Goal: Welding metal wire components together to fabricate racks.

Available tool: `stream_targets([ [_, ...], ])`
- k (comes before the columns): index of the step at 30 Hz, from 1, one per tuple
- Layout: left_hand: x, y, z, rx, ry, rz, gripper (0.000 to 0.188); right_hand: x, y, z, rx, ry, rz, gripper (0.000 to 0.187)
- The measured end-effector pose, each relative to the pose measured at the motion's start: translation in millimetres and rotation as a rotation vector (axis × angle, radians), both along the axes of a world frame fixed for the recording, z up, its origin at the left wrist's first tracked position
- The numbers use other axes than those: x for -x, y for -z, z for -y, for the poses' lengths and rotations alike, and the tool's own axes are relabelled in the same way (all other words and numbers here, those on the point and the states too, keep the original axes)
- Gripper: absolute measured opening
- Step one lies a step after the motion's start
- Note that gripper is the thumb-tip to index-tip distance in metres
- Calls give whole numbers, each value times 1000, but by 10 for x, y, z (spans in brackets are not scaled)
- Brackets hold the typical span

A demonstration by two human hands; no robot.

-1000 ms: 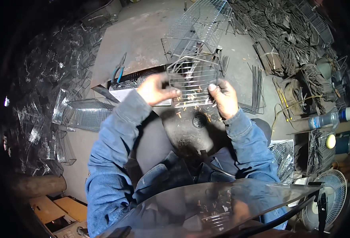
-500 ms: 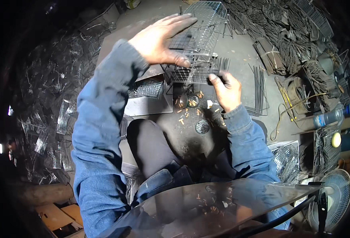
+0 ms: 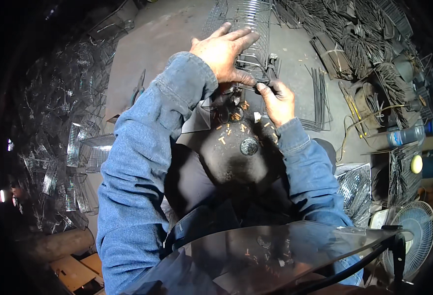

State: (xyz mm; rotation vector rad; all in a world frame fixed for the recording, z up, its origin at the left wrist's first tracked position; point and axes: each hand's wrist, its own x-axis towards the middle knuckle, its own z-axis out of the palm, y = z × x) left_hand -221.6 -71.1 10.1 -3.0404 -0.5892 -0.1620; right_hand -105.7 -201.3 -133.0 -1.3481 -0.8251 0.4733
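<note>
1. The frame point(image 3: 253, 64), of thin metal wire, is found beyond the round disc point(image 3: 249, 146), between the hands and partly hidden by the left one; whether the mesh point(image 3: 251, 14) behind is touched cannot be told.
2. Its near edge appears pinched between thumb and bent fingers of the right hand point(image 3: 279, 102).
3. The left hand point(image 3: 223, 54) is laid over it, fingers fanned, thumb stretched toward that edge; no closed grip is shown there.
4. Lightness and springy stiffness can be expected; single wires might be bent, hardly snapped.
5. Smooth wire could be rolled within a loose pinch.
6. Hold is best taken at the thicker rim or a corner.
</note>
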Motion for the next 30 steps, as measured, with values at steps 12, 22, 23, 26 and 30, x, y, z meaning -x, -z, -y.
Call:
stream_targets([
  [12,40,-56,-179,100,193,-7,116,-68,-182,327,-176,169,347,14],
  [22,-20,215,98,-203,-47,74,81,-19,68,-115,29,42,26,13],
  [23,-15,248,84,-207,-46,74,81,-41,91,-132,38,8,28,12],
  [26,-19,280,110,-259,-70,88,79,-56,73,-122,71,-20,47,12],
  [30,-41,262,140,-239,-85,62,76,-59,47,-104,72,-10,54,13],
])
